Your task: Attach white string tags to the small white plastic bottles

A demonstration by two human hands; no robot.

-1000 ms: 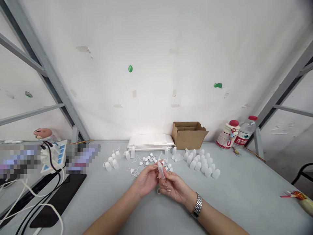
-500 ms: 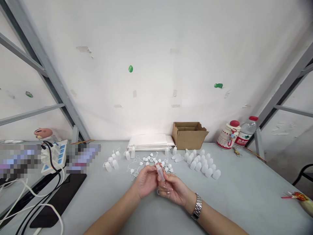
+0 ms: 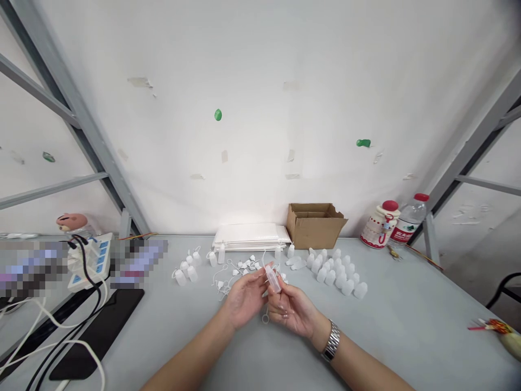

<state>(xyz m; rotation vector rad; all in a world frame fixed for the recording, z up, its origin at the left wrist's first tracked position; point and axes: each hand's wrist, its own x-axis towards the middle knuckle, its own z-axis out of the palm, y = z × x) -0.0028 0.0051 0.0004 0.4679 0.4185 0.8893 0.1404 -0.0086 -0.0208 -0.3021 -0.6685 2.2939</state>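
Note:
My right hand [image 3: 296,312] pinches a small translucent squeeze bottle [image 3: 273,280] between thumb and fingers, its neck tilted up and left. Below these fingers dangles a thin white cap loop [image 3: 265,318]. My left hand [image 3: 246,296] is open, palm partly up, with its fingertips beside and behind the bottle's neck; whether they touch it is unclear. Just beyond the hands lie loose white caps [image 3: 245,265] with thin loops. Capped bottles [image 3: 191,273] stand to the left, and uncapped bottles [image 3: 340,278] are grouped at the right.
At the wall sit white flat packs [image 3: 248,236] and an open cardboard box [image 3: 315,231]. A decorated flask [image 3: 378,225] and a water bottle [image 3: 410,220] stand back right. Left are a power strip [image 3: 91,263], cables and a black slab [image 3: 100,334].
The squeeze bottle and my right hand have shifted slightly to the right. My left fingers have straightened somewhat near the neck. The white loop under my right hand shows more fully.

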